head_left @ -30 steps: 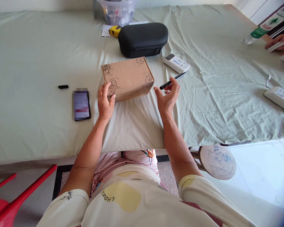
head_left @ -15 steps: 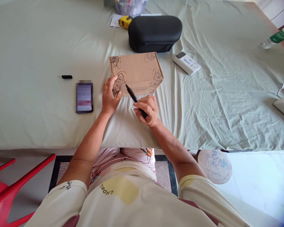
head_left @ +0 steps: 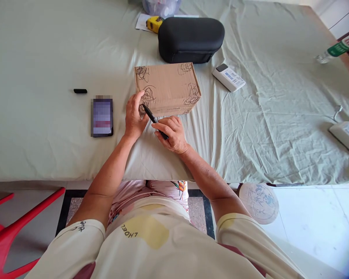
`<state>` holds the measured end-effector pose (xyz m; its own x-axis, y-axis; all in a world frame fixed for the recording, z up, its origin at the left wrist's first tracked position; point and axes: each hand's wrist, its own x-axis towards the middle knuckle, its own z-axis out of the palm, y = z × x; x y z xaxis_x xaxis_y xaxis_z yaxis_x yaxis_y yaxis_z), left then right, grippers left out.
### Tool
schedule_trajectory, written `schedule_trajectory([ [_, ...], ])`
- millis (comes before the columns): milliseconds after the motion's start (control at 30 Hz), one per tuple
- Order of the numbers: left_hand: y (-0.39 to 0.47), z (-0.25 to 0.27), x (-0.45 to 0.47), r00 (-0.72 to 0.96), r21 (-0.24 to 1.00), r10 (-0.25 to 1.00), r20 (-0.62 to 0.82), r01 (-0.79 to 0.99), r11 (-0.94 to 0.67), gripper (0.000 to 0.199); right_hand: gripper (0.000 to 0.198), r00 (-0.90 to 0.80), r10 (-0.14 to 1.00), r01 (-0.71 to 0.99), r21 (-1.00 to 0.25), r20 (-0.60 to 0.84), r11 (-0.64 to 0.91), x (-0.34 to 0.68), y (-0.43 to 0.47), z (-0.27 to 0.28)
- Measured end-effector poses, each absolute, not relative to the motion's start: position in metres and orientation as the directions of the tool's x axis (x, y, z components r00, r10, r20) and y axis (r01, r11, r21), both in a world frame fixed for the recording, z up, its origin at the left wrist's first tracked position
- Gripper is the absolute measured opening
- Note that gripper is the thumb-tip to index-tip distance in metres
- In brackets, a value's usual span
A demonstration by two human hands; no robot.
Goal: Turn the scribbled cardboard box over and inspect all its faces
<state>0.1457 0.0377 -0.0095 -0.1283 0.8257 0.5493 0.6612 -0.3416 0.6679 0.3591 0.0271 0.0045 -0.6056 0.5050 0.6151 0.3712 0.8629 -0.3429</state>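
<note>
Seated at the near edge of a cloth-covered table [head_left: 46, 147], a person steadies a cardboard box [head_left: 167, 87] with the left hand [head_left: 135, 116], fingers spread loosely and curled against the box's near left corner, thumb on its front face. Just beside it, the right hand [head_left: 173, 133] is closed around a black pen [head_left: 154, 121], pinched between thumb and fingers, its tip angled up and left toward the box's front left corner, where a scribble is drawn. Whether the tip touches the cardboard cannot be told. More black scribbles mark the box's other top corners. The box sits near the middle of the table, slightly toward the near edge.

Left of the box lies a phone [head_left: 101, 117], face up, with a small black cap [head_left: 80, 91] beyond it. Behind the box rests a black zip case [head_left: 191, 38], with a yellow tape measure [head_left: 154, 24] at the far edge. A white remote [head_left: 228, 76] lies to the right of the box, and a second white device [head_left: 346, 135] near the right edge. A red chair [head_left: 14, 232] stands at lower left.
</note>
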Motion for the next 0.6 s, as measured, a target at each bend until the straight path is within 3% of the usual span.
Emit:
schedule_trajectory([
  [300, 0.038, -0.013, 0.142, -0.102, 0.648, 0.816, 0.568, 0.667, -0.368, 0.067, 0.042, -0.516, 0.557, 0.399, -0.393, 0.651, 0.829, 0.368, 0.032, 0.000],
  [600, 0.034, -0.015, 0.148, -0.142, 0.697, 0.832, 0.537, 0.630, -0.342, 0.083, 0.057, 0.002, 0.774, 0.720, -0.538, 0.633, 0.438, 0.412, 0.057, 0.003],
])
